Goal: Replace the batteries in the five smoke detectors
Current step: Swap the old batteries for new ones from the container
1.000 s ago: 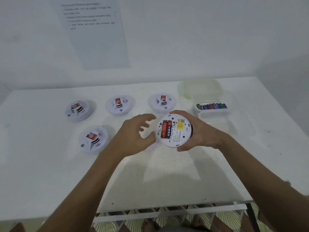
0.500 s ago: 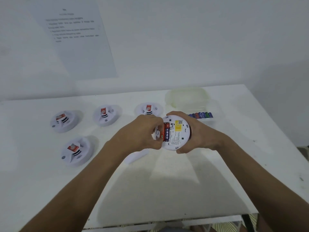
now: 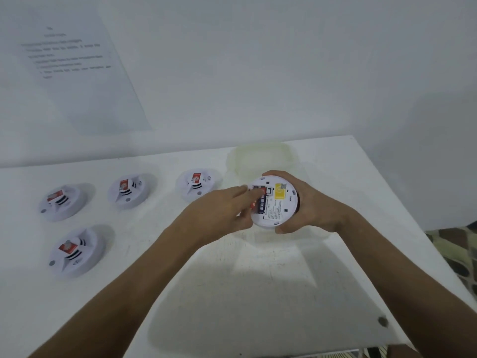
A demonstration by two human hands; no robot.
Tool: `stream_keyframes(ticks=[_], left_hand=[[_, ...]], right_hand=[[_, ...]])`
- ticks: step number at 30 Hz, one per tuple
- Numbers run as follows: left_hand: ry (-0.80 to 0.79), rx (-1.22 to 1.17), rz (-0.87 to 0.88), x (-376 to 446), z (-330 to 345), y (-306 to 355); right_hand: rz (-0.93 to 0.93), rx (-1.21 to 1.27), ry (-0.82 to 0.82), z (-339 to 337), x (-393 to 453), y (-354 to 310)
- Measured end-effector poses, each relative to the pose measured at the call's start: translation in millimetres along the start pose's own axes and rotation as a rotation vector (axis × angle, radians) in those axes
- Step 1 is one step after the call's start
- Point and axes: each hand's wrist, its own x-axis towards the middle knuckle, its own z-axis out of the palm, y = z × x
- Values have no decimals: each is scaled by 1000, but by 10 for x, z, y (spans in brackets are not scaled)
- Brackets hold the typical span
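My right hand point(image 3: 308, 204) grips a round white smoke detector point(image 3: 277, 206) above the table, back side up, with a yellow label and an open battery bay. A red and black battery point(image 3: 261, 202) lies in that bay. My left hand point(image 3: 219, 215) reaches across from the left, its fingertips pressing on the battery. Several other white detectors with red stickers rest face up on the table: one at the far left point(image 3: 60, 201), one to its right point(image 3: 129, 190), one near my left hand point(image 3: 196, 184), and one in front point(image 3: 74, 250).
A translucent plastic lid point(image 3: 260, 157) lies on the white table point(image 3: 232, 293) behind the held detector, by the wall. A printed paper sheet point(image 3: 77, 68) hangs on the wall at left. The table's right edge point(image 3: 402, 215) runs close to my right forearm, with patterned floor beyond.
My left hand came from open beside the detector onto its battery bay, fingers now on the battery. The view shifted left and up; the tray of spare batteries is hidden behind my hands.
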Motion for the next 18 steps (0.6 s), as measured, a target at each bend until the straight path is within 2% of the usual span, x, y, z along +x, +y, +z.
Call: stream_keyframes(ticks=[3, 9, 13, 18], left_hand=[[31, -6, 32, 110, 90, 60], [97, -347, -275, 406, 209, 179], [103, -353, -385, 495, 215, 290], [93, -551, -554, 443, 140, 174]], right_hand=[[-13, -4, 46, -135, -65, 31], [-14, -48, 108, -358, -267, 42], [-20, -79, 166, -427, -354, 43], [-8, -93, 176, -470, -464, 80]])
